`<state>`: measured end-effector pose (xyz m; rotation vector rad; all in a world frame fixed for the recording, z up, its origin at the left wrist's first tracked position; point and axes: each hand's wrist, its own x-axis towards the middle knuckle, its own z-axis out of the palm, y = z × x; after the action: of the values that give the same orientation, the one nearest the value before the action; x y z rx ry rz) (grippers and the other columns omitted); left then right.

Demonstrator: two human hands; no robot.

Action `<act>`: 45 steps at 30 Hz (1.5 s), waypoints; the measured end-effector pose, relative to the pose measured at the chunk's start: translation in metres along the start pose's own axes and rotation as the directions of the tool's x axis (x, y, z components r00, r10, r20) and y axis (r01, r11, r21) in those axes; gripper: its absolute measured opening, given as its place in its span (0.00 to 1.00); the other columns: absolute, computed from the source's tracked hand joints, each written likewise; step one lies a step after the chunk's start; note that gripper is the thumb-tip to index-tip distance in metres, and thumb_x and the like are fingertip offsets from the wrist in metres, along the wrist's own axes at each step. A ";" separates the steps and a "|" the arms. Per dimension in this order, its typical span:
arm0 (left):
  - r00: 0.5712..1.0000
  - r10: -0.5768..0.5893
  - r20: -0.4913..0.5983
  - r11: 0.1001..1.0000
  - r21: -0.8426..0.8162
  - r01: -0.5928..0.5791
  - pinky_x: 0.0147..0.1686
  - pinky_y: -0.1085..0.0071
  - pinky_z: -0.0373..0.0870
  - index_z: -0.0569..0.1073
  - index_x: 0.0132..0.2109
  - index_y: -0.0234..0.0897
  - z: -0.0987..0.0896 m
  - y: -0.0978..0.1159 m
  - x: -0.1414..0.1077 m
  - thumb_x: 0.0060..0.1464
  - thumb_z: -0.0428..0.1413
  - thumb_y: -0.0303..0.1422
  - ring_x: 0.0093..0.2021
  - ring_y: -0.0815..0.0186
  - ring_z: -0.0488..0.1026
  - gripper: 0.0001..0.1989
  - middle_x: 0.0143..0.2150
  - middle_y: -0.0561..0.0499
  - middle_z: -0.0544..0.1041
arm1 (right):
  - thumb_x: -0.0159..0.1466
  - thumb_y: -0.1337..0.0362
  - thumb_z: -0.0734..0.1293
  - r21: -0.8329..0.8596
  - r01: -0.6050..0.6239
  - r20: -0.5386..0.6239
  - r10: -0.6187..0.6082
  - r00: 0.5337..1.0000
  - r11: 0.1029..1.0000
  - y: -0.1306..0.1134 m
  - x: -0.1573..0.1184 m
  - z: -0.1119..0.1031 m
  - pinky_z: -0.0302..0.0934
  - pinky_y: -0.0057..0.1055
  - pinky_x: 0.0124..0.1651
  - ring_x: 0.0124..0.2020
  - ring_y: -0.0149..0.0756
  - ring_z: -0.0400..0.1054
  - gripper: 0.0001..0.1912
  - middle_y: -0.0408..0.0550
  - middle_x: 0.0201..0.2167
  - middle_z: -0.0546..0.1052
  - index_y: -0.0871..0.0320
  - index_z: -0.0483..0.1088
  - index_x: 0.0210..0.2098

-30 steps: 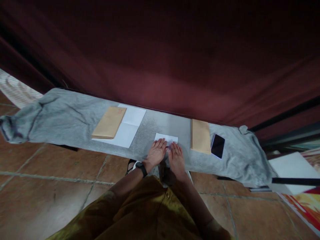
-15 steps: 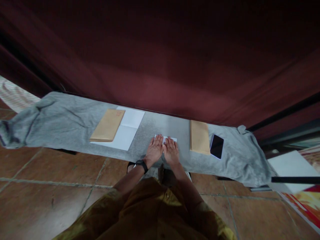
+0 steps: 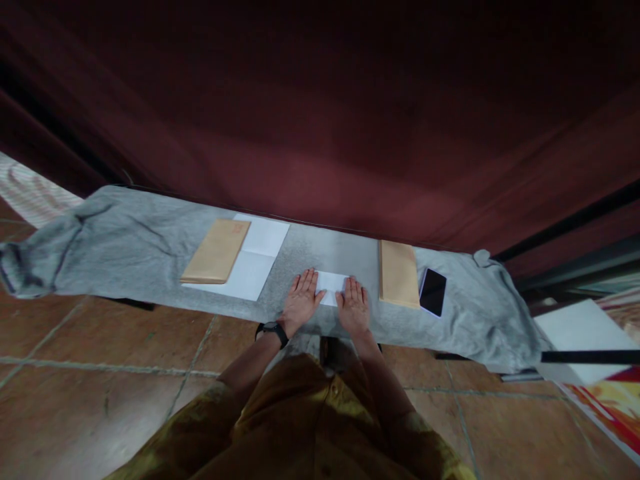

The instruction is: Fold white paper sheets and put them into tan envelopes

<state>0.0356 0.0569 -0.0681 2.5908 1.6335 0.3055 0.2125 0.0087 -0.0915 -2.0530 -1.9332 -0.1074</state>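
A small folded sheet of white paper [image 3: 332, 280] lies on the grey cloth in front of me. My left hand [image 3: 301, 297] rests flat over its left edge, fingers stretched out, with a dark watch [image 3: 274, 328] on the wrist. At the paper's right edge lies my right hand [image 3: 355, 308], also flat with its fingers extended. Both thumbs point inward over the paper, apart from each other. The paper's middle shows between the hands, while its two side edges are partly covered.
Grey cloth [image 3: 135, 253] covers the narrow table. To the left, a stack of brown envelopes [image 3: 215, 252] overlaps white paper sheets [image 3: 250, 273]. On the right are more brown envelopes [image 3: 399, 275] and a phone [image 3: 433, 292]. A dark red panel [image 3: 320, 180] rises behind the table.
My hands have slid apart, the left one to the left and the right one to the right, uncovering the middle of the folded paper. Envelopes and phone stay put.
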 end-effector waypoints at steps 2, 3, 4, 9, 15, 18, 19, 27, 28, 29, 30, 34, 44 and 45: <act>1.000 0.007 -0.007 1.000 -0.002 -0.007 0.75 0.54 0.47 0.58 0.73 0.24 -0.001 -0.002 -0.002 0.72 0.37 0.45 0.77 0.55 0.51 0.34 0.75 0.36 0.58 | 0.77 0.58 0.55 -0.007 0.002 -0.023 -0.002 1.000 1.000 0.003 -0.003 -0.001 0.49 0.51 0.71 0.71 0.50 0.57 0.30 0.66 0.71 0.62 0.68 0.56 0.73; 1.000 0.011 -0.009 1.000 -0.003 -0.011 0.75 0.54 0.47 0.57 0.73 0.24 -0.001 -0.002 -0.003 0.72 0.37 0.45 0.77 0.55 0.51 0.34 0.75 0.36 0.58 | 0.77 0.58 0.55 -0.008 0.001 -0.034 -0.001 0.999 1.000 0.005 -0.005 -0.001 0.49 0.51 0.71 0.71 0.50 0.57 0.30 0.66 0.71 0.63 0.68 0.56 0.73; 1.000 0.015 -0.009 1.000 -0.004 -0.015 0.75 0.54 0.47 0.57 0.74 0.24 -0.001 -0.003 -0.004 0.72 0.37 0.46 0.77 0.55 0.51 0.35 0.75 0.37 0.58 | 0.77 0.58 0.54 -0.007 -0.002 -0.044 0.001 0.999 1.000 0.007 -0.006 0.000 0.50 0.51 0.71 0.71 0.50 0.58 0.30 0.66 0.71 0.63 0.68 0.56 0.72; 1.000 0.019 0.004 1.000 -0.004 -0.019 0.75 0.53 0.46 0.56 0.74 0.25 -0.002 -0.004 -0.006 0.71 0.39 0.50 0.77 0.54 0.50 0.37 0.75 0.36 0.57 | 0.77 0.60 0.54 0.021 -0.024 -0.067 0.025 0.997 0.999 0.010 -0.010 0.000 0.51 0.53 0.71 0.71 0.52 0.58 0.29 0.67 0.70 0.64 0.68 0.55 0.73; 1.000 0.021 0.018 1.000 0.007 -0.021 0.75 0.52 0.45 0.56 0.74 0.23 -0.001 -0.004 -0.006 0.71 0.40 0.50 0.77 0.53 0.49 0.38 0.76 0.35 0.56 | 0.76 0.62 0.53 0.098 -0.058 -0.074 0.066 0.995 0.993 -0.012 -0.007 -0.004 0.49 0.53 0.72 0.73 0.51 0.55 0.31 0.66 0.72 0.61 0.67 0.51 0.75; 1.000 0.022 0.019 1.000 0.013 -0.022 0.75 0.52 0.46 0.56 0.74 0.24 -0.002 -0.005 -0.006 0.70 0.40 0.47 0.77 0.53 0.49 0.36 0.76 0.35 0.56 | 0.76 0.62 0.54 0.134 0.018 -0.005 -0.018 1.000 0.991 -0.032 -0.002 -0.006 0.48 0.50 0.73 0.73 0.49 0.54 0.29 0.61 0.73 0.59 0.66 0.54 0.74; 1.000 0.024 0.020 1.000 0.016 -0.024 0.75 0.52 0.46 0.56 0.74 0.25 -0.002 -0.005 -0.006 0.70 0.41 0.46 0.77 0.53 0.49 0.35 0.76 0.36 0.56 | 0.76 0.62 0.55 0.143 0.038 0.023 -0.041 0.999 0.989 -0.038 -0.001 -0.007 0.47 0.49 0.74 0.73 0.48 0.54 0.29 0.60 0.74 0.59 0.66 0.56 0.73; 0.999 0.027 0.021 1.000 0.010 -0.028 0.75 0.52 0.47 0.57 0.74 0.27 -0.004 -0.005 -0.007 0.70 0.41 0.42 0.77 0.54 0.50 0.33 0.76 0.37 0.57 | 0.77 0.61 0.54 0.143 0.048 0.045 -0.055 0.997 0.989 -0.040 -0.005 -0.003 0.46 0.49 0.74 0.72 0.47 0.57 0.26 0.58 0.72 0.63 0.63 0.62 0.70; 1.000 0.025 0.018 1.000 0.008 -0.025 0.75 0.52 0.47 0.57 0.74 0.27 -0.004 -0.005 -0.006 0.70 0.41 0.42 0.77 0.54 0.50 0.33 0.76 0.37 0.57 | 0.77 0.61 0.54 0.141 0.044 0.032 -0.049 0.998 0.989 -0.037 -0.006 -0.003 0.46 0.49 0.74 0.72 0.47 0.57 0.26 0.57 0.72 0.62 0.63 0.62 0.70; 1.000 0.024 0.016 1.000 0.006 -0.025 0.75 0.52 0.46 0.57 0.74 0.27 -0.004 -0.004 -0.006 0.71 0.41 0.42 0.77 0.54 0.50 0.33 0.76 0.37 0.57 | 0.77 0.62 0.54 0.136 0.037 0.023 -0.041 0.999 0.990 -0.035 -0.007 -0.003 0.46 0.49 0.74 0.72 0.47 0.57 0.26 0.57 0.72 0.62 0.63 0.61 0.71; 1.000 0.024 0.014 1.000 0.005 -0.025 0.75 0.52 0.46 0.57 0.74 0.27 -0.004 -0.004 -0.006 0.71 0.41 0.43 0.77 0.54 0.50 0.33 0.76 0.37 0.57 | 0.76 0.63 0.53 0.130 0.028 0.018 -0.031 0.999 0.991 -0.033 -0.008 -0.003 0.46 0.49 0.74 0.72 0.46 0.56 0.26 0.57 0.73 0.62 0.62 0.61 0.71; 1.000 0.024 0.009 1.000 0.000 -0.024 0.75 0.52 0.47 0.58 0.74 0.28 -0.005 -0.004 -0.008 0.72 0.40 0.42 0.77 0.55 0.51 0.32 0.76 0.38 0.57 | 0.77 0.63 0.53 0.099 0.001 0.040 -0.005 0.999 0.995 -0.027 -0.008 -0.005 0.45 0.48 0.74 0.73 0.45 0.55 0.27 0.58 0.73 0.61 0.63 0.59 0.72; 1.000 0.001 -0.022 1.000 -0.007 -0.001 0.74 0.53 0.52 0.63 0.72 0.31 -0.010 -0.013 -0.019 0.73 0.38 0.39 0.75 0.56 0.55 0.29 0.74 0.42 0.62 | 0.76 0.64 0.52 0.076 -0.048 -0.003 0.048 0.999 0.996 -0.006 -0.018 -0.008 0.47 0.52 0.72 0.72 0.47 0.57 0.27 0.60 0.72 0.62 0.63 0.58 0.73; 1.000 -0.002 -0.023 1.000 -0.011 0.002 0.74 0.53 0.52 0.63 0.72 0.32 -0.010 -0.013 -0.020 0.73 0.37 0.39 0.75 0.56 0.56 0.29 0.74 0.43 0.63 | 0.76 0.63 0.52 0.074 -0.052 -0.011 0.053 0.999 0.996 -0.003 -0.019 -0.009 0.47 0.51 0.72 0.71 0.47 0.57 0.27 0.60 0.72 0.62 0.63 0.58 0.72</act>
<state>0.0136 0.0447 -0.0631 2.5869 1.6363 0.3441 0.2090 -0.0114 -0.0877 -2.0481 -1.8464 -0.0371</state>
